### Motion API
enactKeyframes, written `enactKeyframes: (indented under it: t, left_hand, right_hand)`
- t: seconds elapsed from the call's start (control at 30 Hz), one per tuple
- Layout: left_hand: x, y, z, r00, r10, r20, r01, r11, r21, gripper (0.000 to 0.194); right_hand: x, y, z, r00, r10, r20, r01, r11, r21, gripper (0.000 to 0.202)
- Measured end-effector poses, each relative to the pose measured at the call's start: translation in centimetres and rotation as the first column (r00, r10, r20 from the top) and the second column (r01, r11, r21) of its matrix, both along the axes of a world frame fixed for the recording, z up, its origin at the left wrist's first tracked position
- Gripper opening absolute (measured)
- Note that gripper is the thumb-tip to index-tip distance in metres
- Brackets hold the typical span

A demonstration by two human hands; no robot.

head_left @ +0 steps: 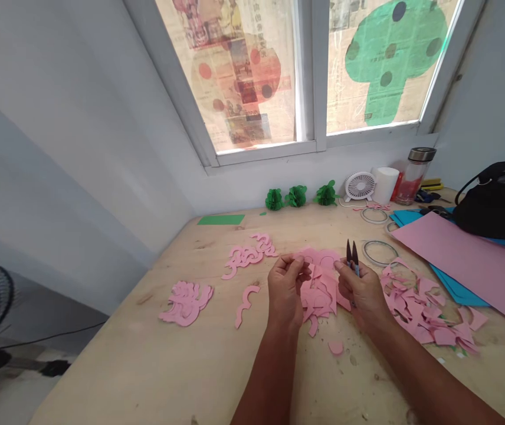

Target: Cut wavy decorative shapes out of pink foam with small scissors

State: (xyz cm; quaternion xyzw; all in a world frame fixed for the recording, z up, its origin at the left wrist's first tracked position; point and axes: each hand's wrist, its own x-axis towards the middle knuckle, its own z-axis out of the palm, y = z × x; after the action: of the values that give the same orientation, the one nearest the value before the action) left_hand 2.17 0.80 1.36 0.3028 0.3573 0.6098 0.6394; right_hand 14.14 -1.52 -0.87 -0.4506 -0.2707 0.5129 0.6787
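Observation:
Over the wooden table, my left hand (287,289) pinches the left edge of a scalloped pink paper piece (322,257). My right hand (364,292) is closed around a pair of scissors (352,258), dark blades pointing up and slightly apart. Its thumb and finger also seem to touch the right edge of the pink piece. Below and behind the hands lies a heap of pink paper pieces (318,295). A small pink scrap (335,347) rests nearer to me. One wavy pink strip (244,304) lies left of my left hand.
Pink cutouts (186,302) and wavy strips (249,254) lie left; pink offcuts (425,307) lie right. Tape rolls (380,252), a large pink sheet (478,260) and a black bag (500,200) sit farther right. Green paper ornaments (297,196), a fan (359,187) and a bottle (414,177) line the wall.

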Motion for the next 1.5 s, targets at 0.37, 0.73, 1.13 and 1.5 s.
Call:
enactKeyframes:
  t: [0.37, 0.73, 1.13, 1.5]
  left_hand:
    - [0.9, -0.4, -0.2, 0.994, -0.026, -0.108, 0.025, 1.0, -0.006, 0.022]
    - [1.1, -0.2, 0.0, 0.98, 0.187, 0.066, -0.184, 0.982, -0.047, 0.026]
    - [1.9, -1.4, 1.0, 0.994, 0.111, 0.023, -0.111, 0.994, -0.008, 0.023]
    - [2.1, -1.5, 0.9, 0.995, 0.094, 0.014, -0.094, 0.996, 0.001, 0.024]
  right_hand:
    - [0.0, -0.4, 0.6, 0.986, 0.164, 0.013, -0.164, 0.986, 0.016, 0.029]
    - [-1.4, -1.0, -0.6, 0.938, 0.343, 0.057, -0.342, 0.939, -0.023, 0.04]
    - [-1.3, -0.9, -0.6, 0.944, 0.317, 0.089, -0.317, 0.948, -0.014, 0.039]
    - [-1.4, -1.0, -0.3, 0.956, 0.283, 0.073, -0.284, 0.959, 0.003, 0.037]
